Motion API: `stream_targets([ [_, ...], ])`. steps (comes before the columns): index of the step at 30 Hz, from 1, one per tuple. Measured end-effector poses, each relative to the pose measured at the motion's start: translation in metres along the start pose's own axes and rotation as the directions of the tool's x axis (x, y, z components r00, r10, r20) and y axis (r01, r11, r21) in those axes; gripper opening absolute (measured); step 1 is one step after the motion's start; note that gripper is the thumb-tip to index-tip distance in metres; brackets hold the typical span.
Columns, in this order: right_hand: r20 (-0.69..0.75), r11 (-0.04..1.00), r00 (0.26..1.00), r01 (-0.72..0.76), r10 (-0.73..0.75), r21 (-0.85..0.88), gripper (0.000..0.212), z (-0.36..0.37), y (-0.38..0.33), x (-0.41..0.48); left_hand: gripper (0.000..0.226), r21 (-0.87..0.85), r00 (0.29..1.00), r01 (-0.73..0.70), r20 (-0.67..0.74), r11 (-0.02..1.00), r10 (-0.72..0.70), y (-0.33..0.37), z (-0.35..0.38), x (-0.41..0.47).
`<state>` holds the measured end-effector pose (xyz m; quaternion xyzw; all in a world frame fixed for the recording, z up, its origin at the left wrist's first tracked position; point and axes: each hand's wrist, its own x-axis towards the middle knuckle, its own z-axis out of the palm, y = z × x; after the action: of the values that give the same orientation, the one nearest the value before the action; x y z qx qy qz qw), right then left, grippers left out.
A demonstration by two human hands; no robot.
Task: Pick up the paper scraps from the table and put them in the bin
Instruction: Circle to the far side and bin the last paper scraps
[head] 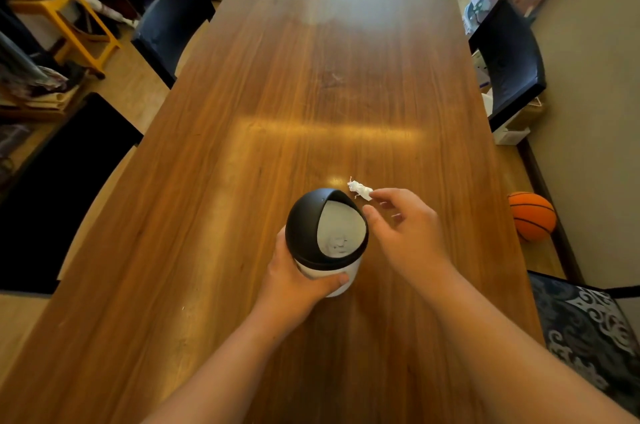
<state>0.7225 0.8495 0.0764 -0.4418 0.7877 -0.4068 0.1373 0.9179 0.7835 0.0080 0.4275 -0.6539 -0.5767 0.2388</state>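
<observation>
Item: paper scrap [360,189] held at fingertips, just beside the bin [327,238] on the tabletop [311,94].
The bin's white body is clasped by the left hand [294,280]; the right hand [403,228] is pinched on the scrap beside the lid opening. Step judged: carrying to the bin. Next required: the scrap is brought over the opening and released. No other scraps are seen.

Head view looks steeply down the table [311,77].
</observation>
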Motion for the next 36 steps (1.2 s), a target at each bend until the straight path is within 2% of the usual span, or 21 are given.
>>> stream_targets([
  [3, 0.076, 0.980, 0.982, -0.163, 0.172, -0.112, 0.025, 0.025, 0.029, 0.037, 0.108, 0.019, 1.000, 0.010, -0.013, 1.000, -0.010, -0.007, -0.011, 0.016],
  [6, 0.152, 0.931, 0.943, -0.249, 0.296, -0.267, 0.036, 0.049, 0.052, 0.070, 0.104, 0.037, 0.999, 0.025, -0.027, 0.999, -0.024, -0.012, -0.023, 0.033],
  [12, 0.161, 0.815, 0.916, -0.234, 0.368, -0.530, 0.048, 0.088, 0.077, 0.104, 0.106, 0.022, 0.999, 0.045, -0.030, 0.999, -0.045, -0.016, -0.039, 0.059],
  [17, 0.173, 0.771, 0.920, -0.180, 0.352, -0.611, 0.032, 0.101, 0.085, 0.103, 0.110, 0.015, 0.999, 0.045, -0.014, 0.999, -0.045, -0.017, -0.042, 0.064],
  [20, 0.192, 0.791, 0.914, -0.185, 0.356, -0.584, 0.022, 0.099, 0.086, 0.091, 0.117, 0.006, 0.998, 0.069, 0.000, 0.998, -0.069, -0.018, -0.042, 0.057],
  [24, 0.213, 0.838, 0.914, -0.199, 0.346, -0.508, 0.014, 0.084, 0.083, 0.056, 0.116, 0.008, 0.996, 0.086, 0.016, 0.996, -0.086, -0.021, -0.040, 0.038],
  [29, 0.160, 0.913, 0.900, -0.390, 0.405, -0.120, 0.010, 0.040, 0.069, -0.007, 0.109, 0.015, 0.993, 0.111, 0.040, 0.994, -0.111, -0.024, -0.028, -0.001],
  [32, 0.094, 0.920, 0.921, -0.385, 0.378, 0.074, 0.013, -0.005, 0.048, -0.041, 0.112, 0.019, 0.988, 0.140, 0.060, 0.990, -0.141, -0.026, -0.014, -0.030],
  [36, 0.034, 0.915, 0.953, -0.298, 0.300, 0.272, 0.007, -0.070, 0.006, -0.082, 0.110, 0.064, 0.983, 0.152, 0.099, 0.986, -0.158, -0.022, 0.010, -0.075],
])
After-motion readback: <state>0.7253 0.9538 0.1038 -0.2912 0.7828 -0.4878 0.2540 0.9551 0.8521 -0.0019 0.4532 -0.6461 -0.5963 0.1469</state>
